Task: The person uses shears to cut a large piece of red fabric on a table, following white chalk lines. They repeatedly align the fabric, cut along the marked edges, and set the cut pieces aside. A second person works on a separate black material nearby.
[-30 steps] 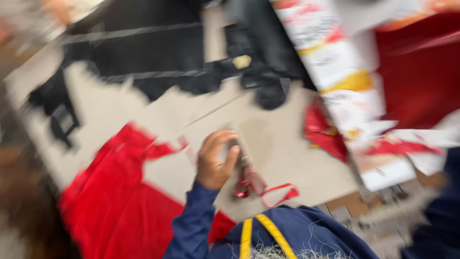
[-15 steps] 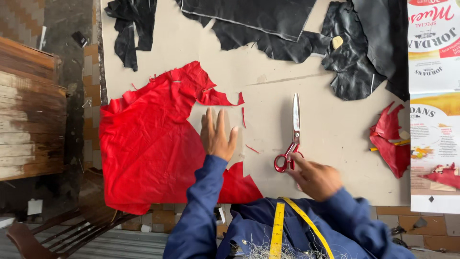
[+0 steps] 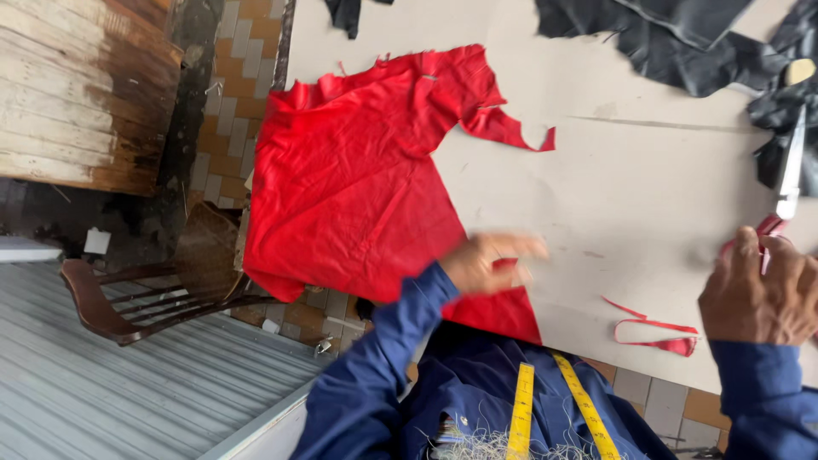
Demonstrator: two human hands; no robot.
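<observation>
Spanning the view, a pale tabletop (image 3: 648, 196) carries the work; a tiled floor, a weathered wooden panel (image 3: 81, 85) and a dark wooden chair (image 3: 145, 290) stand off its left edge. Next in size, a large sheet of red fabric (image 3: 358, 179) with ragged cut edges, lying flat over the tabletop's left part and overhanging its near edge. Black leather pieces (image 3: 682, 43) heaped along the far right edge. Blue work jacket of the person, a yellow measuring tape (image 3: 521, 409) hung round the neck. Left hand (image 3: 490, 262), blurred, fingers spread open and pressing on the near right border of the red fabric. Right hand (image 3: 763, 294), closed round the red handles of a pair of scissors (image 3: 788, 175), whose blade points away toward the black leather; the hands are well apart. A thin red offcut strip (image 3: 652, 334), looped, lying on bare tabletop between the two hands. Nothing lies between the scissors and the red fabric except open tabletop. Against half a second ago: the view has swung left, so the fabric sits more centrally; the printed sacks and crumpled red scrap at the right have left the view; the left hand has shifted toward the fabric's near edge; the right hand keeps its hold on the scissors.
</observation>
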